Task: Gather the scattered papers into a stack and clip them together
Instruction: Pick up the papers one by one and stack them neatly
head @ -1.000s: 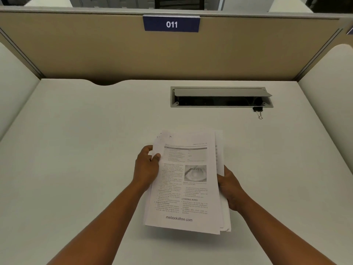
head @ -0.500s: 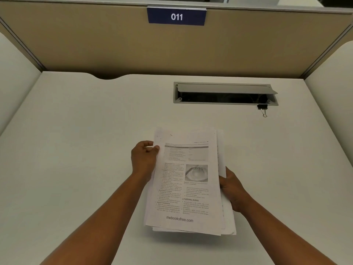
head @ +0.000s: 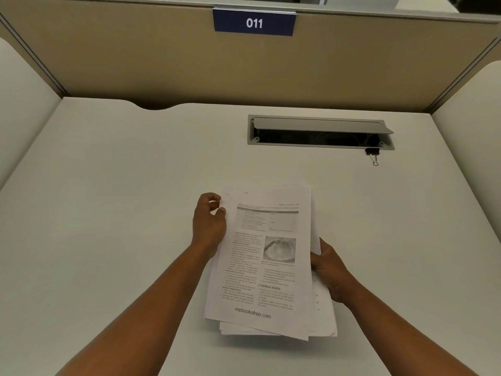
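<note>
The left hand (head: 208, 223) is gripping the upper left edge of the papers (head: 260, 264), thumb lying on the top sheet and fingers curled behind it. The right hand (head: 329, 270) is grasping the right edge lower down, fingers wrapping under the sheets; its thumb is hidden, so the exact grip is uncertain. Both forearms are reaching forward from the lower corners, wrists angling inward toward each other. The papers are sitting between the hands as a loose stack, lower sheets fanning out at the near and right edges. The stack appears to be held just above the white desk (head: 108, 213). A black binder clip (head: 372, 154) is lying well apart, far right, beside the open cable tray (head: 320, 131). A blue plate reading 011 (head: 254, 23) is hanging on the beige partition (head: 135, 63).
</note>
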Available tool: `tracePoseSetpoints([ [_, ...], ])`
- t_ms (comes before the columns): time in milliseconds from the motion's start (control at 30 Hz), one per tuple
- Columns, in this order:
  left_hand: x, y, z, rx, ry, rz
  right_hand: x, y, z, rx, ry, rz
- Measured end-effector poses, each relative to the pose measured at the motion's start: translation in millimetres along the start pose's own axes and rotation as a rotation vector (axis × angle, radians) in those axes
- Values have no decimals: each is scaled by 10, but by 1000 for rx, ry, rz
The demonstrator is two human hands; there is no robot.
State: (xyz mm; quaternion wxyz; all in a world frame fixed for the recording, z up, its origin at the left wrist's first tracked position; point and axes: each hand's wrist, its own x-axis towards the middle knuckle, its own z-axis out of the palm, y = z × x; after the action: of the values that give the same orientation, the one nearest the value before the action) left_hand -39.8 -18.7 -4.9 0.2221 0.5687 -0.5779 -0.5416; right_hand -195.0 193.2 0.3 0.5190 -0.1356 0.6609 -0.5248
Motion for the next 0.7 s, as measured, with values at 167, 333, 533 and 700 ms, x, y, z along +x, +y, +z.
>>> tracePoseSetpoints([
  [167, 23, -21, 35, -19, 10, -61, -29, 13, 0, 16, -3, -7],
  [333, -14, -11, 59, 41, 46, -96, -63, 35, 22, 5, -3, -23],
  [533, -76, -10, 72, 60, 51, -131, -91, 132, -1, 17, 10, -40],
  [700, -89, -5, 53, 0, 5, -200, -123, 175, 4, 19, 35, -38],
])
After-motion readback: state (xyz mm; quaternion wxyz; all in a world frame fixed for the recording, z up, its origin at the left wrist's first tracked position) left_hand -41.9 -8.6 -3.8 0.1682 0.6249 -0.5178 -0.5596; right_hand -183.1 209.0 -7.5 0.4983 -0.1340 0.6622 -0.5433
